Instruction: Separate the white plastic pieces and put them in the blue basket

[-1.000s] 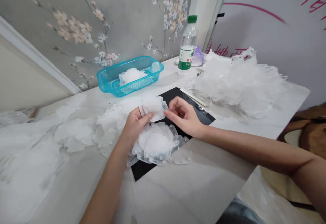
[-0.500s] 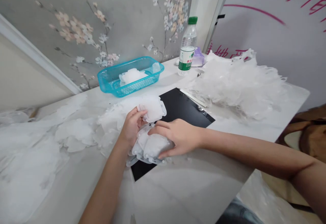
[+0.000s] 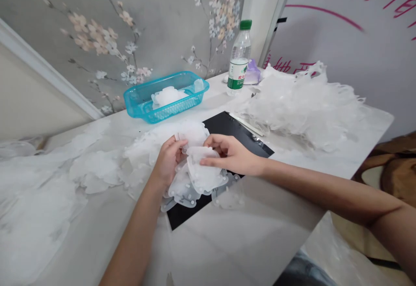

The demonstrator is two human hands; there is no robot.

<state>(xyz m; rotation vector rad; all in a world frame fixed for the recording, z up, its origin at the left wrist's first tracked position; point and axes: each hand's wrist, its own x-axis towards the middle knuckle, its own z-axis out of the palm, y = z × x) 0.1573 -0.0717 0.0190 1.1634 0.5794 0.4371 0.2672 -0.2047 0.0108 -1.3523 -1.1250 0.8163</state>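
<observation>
My left hand (image 3: 169, 158) is closed on a small stack of translucent white plastic sheets (image 3: 196, 131) with notched edges, thumb on top. Between the thumb and fingers of my right hand (image 3: 227, 152) is another translucent white sheet (image 3: 205, 174), raised and tilted just in front of the stack. More of these loose sheets (image 3: 182, 188) overlap beneath my hands on a black mat (image 3: 183, 219). One more clear sheet (image 3: 230, 197) lies past the mat's near edge. What exactly the sheets are, I cannot make out.
A blue plastic basket (image 3: 143, 113) with white pieces stands at the back. Right of it are a water bottle (image 3: 238, 63) and a purple packet (image 3: 252, 73). Piles of white sheets (image 3: 39, 208) cover the left; a heap of white plastic scraps (image 3: 305, 108) fills the right.
My right hand has moved up from the loose sheets, lifting one of them beside the stack. The clear sheet at the near edge now shows. My left hand has stayed in place.
</observation>
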